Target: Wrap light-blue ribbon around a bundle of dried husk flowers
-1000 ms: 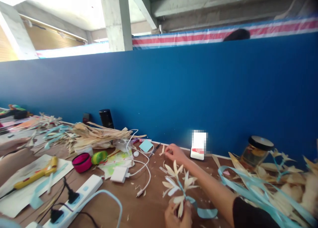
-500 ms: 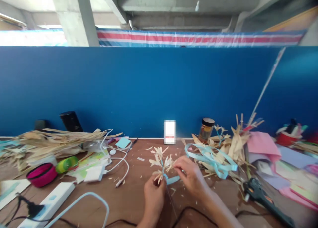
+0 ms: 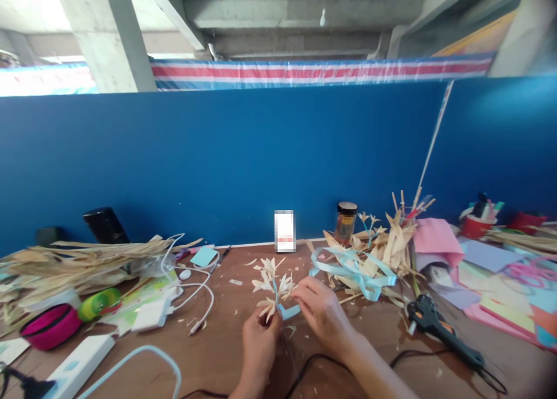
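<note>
A spray of pale dried-husk flowers [image 3: 268,278] on a thin blue-wrapped stem stands upright low in the middle of the head view. My left hand [image 3: 260,338] is closed around its lower stem, just under the bottom blossom. At the right-hand blossom is my right hand [image 3: 324,313], fingers bent and drawn together, the tips at the petals; the thumb is mostly hidden behind them. A short end of light blue ribbon [image 3: 290,312] sticks out from the stem between both hands. Husk scraps lie around them on the brown table [image 3: 217,341].
To the right are a loose blue ribbon coil [image 3: 369,280], piled husks [image 3: 400,236], a jar [image 3: 346,222], a glue gun [image 3: 444,329] with its cord, and coloured paper [image 3: 439,239]. On the left lie husk strips [image 3: 87,260], white cables, a power strip [image 3: 80,367] and a pink round case [image 3: 50,326].
The whole view has shifted, with things now farther left. My right hand has turned so more of its back shows, its fingertips still by the right blossom. My left hand keeps its hold.
</note>
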The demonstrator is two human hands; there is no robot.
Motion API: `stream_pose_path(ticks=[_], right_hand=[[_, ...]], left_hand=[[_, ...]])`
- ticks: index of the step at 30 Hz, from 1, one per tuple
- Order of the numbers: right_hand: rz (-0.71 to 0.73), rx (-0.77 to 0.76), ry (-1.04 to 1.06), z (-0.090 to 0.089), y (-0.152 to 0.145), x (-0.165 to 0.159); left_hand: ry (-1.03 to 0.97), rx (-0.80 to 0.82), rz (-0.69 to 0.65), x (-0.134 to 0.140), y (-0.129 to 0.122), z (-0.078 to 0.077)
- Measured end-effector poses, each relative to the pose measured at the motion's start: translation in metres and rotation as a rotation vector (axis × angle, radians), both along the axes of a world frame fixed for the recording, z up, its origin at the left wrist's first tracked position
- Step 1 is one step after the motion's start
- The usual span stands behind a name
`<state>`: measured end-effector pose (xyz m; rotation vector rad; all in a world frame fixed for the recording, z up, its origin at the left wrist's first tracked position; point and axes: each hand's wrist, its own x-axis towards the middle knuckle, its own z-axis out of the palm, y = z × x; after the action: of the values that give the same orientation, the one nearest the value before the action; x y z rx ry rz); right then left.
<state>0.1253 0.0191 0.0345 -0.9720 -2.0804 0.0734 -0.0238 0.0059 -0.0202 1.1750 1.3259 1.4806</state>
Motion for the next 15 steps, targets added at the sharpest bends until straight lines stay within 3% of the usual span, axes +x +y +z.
stream_pose_path(ticks=[7,15], right_hand=[[0.003,-0.063,-0.045,-0.002,-0.001,0.002],[0.015,-0.068,0.078,-0.010,-0.001,-0.005]], left_hand=[[0.009,-0.011,0.046,-0.001,0.000,0.003],[0.020,-0.004,0.022,0.002,-0.002,0.008]])
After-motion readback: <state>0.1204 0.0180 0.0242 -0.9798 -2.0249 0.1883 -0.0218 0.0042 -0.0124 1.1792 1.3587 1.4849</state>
